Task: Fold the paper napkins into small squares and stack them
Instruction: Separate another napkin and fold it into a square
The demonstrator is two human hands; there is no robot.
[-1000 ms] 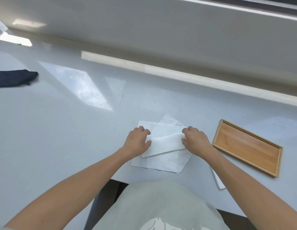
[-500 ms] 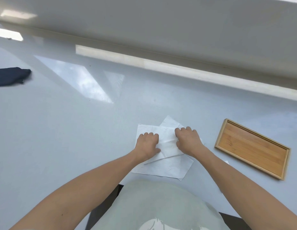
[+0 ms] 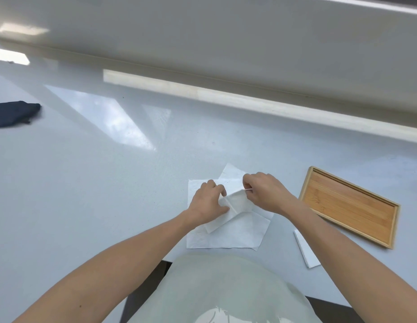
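A small pile of flat white paper napkins [image 3: 237, 234] lies at the near edge of the white table. On top of it is a partly folded napkin [image 3: 235, 205]. My left hand [image 3: 206, 203] presses its left part down. My right hand [image 3: 264, 193] pinches its right edge between thumb and fingers and holds that edge raised off the pile. Under my right forearm, a folded white napkin [image 3: 306, 251] lies near the table's front edge, partly hidden by the arm.
A shallow wooden tray [image 3: 349, 206] sits on the table to the right of the pile. A dark blue cloth [image 3: 14, 113] lies at the far left. A pale wall ledge runs along the back of the table. My light green shirt fills the bottom.
Both hands went from pressing the top napkin flat to working its fold. My right hand has pinched and lifted the right edge; my left hand stays pressed on the left part.
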